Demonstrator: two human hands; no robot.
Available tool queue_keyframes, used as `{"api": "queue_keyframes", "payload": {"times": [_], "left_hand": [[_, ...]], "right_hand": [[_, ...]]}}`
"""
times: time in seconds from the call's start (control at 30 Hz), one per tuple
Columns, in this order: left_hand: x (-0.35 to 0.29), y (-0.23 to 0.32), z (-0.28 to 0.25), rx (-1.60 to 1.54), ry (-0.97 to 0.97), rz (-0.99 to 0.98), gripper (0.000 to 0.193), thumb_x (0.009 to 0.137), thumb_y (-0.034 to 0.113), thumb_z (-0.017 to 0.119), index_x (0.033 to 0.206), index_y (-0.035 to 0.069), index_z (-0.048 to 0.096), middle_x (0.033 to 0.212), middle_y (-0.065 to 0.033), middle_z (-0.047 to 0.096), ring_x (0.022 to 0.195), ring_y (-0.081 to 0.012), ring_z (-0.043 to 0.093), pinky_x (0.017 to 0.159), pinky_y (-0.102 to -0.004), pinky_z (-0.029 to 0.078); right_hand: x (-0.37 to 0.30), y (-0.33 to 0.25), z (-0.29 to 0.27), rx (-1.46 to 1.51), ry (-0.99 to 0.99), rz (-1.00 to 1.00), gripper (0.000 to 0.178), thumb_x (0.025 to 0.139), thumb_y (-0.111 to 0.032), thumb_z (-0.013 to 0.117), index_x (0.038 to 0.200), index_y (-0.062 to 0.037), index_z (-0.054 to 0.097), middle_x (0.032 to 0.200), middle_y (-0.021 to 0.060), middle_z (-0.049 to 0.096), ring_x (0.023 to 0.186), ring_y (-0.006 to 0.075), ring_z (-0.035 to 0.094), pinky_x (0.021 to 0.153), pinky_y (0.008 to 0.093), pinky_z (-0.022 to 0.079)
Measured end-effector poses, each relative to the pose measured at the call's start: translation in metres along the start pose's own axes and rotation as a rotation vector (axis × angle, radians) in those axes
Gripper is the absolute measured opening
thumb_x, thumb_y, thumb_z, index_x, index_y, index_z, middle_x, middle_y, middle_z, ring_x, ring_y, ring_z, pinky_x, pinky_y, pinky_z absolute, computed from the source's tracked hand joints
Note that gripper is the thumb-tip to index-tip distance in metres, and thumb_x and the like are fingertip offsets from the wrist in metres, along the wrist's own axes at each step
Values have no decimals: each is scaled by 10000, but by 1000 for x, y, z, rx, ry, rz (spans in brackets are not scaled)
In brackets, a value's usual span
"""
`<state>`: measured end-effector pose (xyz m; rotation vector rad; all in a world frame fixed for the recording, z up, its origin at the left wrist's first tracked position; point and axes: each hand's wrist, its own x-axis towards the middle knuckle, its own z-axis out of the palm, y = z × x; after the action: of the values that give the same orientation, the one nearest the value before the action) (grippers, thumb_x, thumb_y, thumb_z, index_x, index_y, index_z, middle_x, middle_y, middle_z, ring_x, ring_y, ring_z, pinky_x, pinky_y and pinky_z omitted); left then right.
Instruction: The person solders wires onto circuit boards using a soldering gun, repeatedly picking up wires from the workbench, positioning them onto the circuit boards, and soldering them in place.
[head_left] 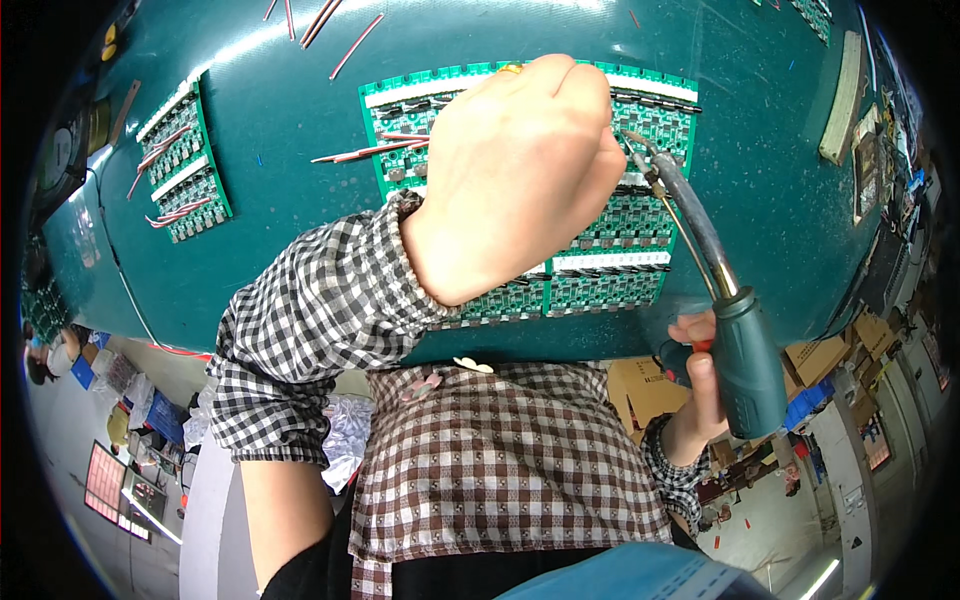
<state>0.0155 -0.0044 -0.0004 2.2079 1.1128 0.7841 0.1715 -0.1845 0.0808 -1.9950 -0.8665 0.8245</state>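
- I have the left hand [520, 185] in the upper middle of my head view, back of the hand up, over the large green circuit-board panel [635, 228], with a gold-coloured ring [511, 68] on one finger.
- Its fingers [586, 92] are curled in; their tips are hidden from me, so I cannot tell whether they pinch anything.
- That panel lies on the green table [290, 240], just beyond the checked apron [510, 470], with white strips and rows of dark parts across it.
- Red and white wires [372, 153] reach out from beneath the left hand, over the panel's left edge.
- I see the right hand [706, 405] at lower right, its fingers wrapped around the green handle of the soldering iron [752, 370].
- The iron's bent metal barrel points up and left, a thin metal rod [688, 232] alongside, and its tip is near the left hand, over the panel; I cannot tell whether it touches the board.
- Well apart to the left I have a smaller circuit board [190, 150], with more wires lying on it.
- Loose wires [356, 47] lie on the table beyond the panel.
- At the far right I see a pale strip [842, 97] near the table's edge.
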Motion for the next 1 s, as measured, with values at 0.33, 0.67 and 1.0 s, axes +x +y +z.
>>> {"api": "queue_keyframes", "payload": {"times": [0.33, 0.67, 1.0], "left_hand": [[0, 1, 2, 5, 6, -3, 129, 703, 43, 703, 764, 75, 594, 709, -57, 597, 625, -242, 602, 575, -340, 478], [0, 1, 1, 17, 16, 2, 132, 704, 62, 711, 764, 79, 595, 704, -51, 592, 622, -233, 599, 576, -335, 477], [-1, -1, 3, 18, 6, -8, 129, 702, 70, 719, 754, 87, 602, 690, -36, 583, 614, -218, 597, 578, -331, 475]], "right_hand": [[1, 6, -4, -17, -31, -59, 466, 748, -378, 833, 967, 11, 699, 840, 85, 705, 759, 185, 677, 703, 312, 551], [1, 8, -6, -45, -53, -75, 434, 750, -371, 830, 949, -5, 708, 821, 77, 699, 751, 179, 662, 681, 303, 520], [3, 8, -5, -44, -37, -96, 429, 762, -391, 818, 920, -8, 708, 796, 68, 701, 740, 181, 658, 687, 308, 518]]}}
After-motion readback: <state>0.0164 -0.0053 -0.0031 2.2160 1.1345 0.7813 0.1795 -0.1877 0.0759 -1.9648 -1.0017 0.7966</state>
